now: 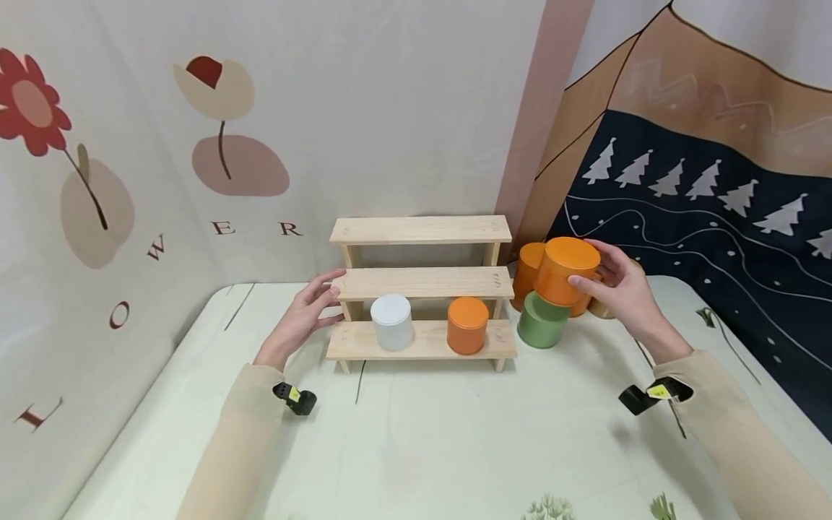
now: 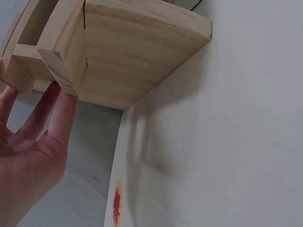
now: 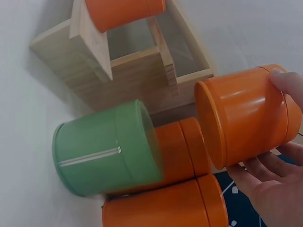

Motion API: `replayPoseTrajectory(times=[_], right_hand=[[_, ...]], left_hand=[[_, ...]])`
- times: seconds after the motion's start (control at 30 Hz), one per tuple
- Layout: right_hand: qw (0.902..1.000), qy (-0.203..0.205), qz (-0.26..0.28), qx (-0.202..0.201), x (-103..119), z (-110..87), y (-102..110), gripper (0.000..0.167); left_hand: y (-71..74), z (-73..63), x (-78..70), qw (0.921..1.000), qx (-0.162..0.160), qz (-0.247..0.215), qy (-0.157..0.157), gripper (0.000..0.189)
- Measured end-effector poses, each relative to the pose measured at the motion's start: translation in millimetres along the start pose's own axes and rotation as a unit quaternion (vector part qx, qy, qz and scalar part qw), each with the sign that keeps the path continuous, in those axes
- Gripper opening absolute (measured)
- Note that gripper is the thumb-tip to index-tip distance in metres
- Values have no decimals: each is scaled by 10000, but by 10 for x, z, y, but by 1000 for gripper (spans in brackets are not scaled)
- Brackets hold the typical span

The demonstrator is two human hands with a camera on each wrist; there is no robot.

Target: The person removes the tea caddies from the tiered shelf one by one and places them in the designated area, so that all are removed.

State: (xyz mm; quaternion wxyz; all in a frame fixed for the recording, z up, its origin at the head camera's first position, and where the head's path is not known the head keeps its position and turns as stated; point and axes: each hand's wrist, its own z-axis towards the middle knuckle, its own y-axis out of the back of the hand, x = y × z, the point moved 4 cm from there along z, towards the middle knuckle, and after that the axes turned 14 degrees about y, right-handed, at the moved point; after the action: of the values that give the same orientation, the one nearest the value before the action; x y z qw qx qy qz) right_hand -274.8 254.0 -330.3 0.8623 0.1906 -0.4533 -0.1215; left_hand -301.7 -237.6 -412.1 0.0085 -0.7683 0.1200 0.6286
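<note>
My right hand (image 1: 625, 289) grips an orange lidded canister (image 1: 564, 271) by its side, thumb in front and fingers behind. The canister is raised above a green canister (image 1: 543, 321) on the table. My left hand (image 1: 304, 314) touches the left end of a three-step wooden shelf (image 1: 422, 283) with fairly straight fingers. In the left wrist view, the fingertips (image 2: 64, 109) rest against the shelf's wooden end. On the lowest step stand a white canister (image 1: 392, 323) and another orange canister (image 1: 467, 326), set apart.
More orange canisters (image 3: 165, 205) stand behind the green one, right of the shelf. A tan canister (image 1: 599, 310) is partly hidden by my right hand. Printed cloth (image 1: 390, 108) hangs behind the shelf, and a pale cloth covers the table (image 1: 422, 433).
</note>
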Motion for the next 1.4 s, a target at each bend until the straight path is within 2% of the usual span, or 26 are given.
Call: replayPoseTrajectory(times=[0.3,0.6,0.87,1.13,1.4], right_hand=[[9995,-253,-171,-52,-133,-153,80,70],[9989,-283,-338,-123,-209,-301,162,68],[9969,-643,-404,-201,-281,-389,227,70],[9959,-594,-585,-362,-357,-451,288,71],[9941,-751,-627,-463,-487,-533,293,73]], left_hand=[[11,-11,-11,10000,-43,16,54,56],[-2,-2,19,10000,-15,0,6,53],[2,-12,-4,10000,-53,48,29,55],[8,-13,-15,10000,12,-3,-43,54],[15,-6,-2,10000,-9,2,-74,51]])
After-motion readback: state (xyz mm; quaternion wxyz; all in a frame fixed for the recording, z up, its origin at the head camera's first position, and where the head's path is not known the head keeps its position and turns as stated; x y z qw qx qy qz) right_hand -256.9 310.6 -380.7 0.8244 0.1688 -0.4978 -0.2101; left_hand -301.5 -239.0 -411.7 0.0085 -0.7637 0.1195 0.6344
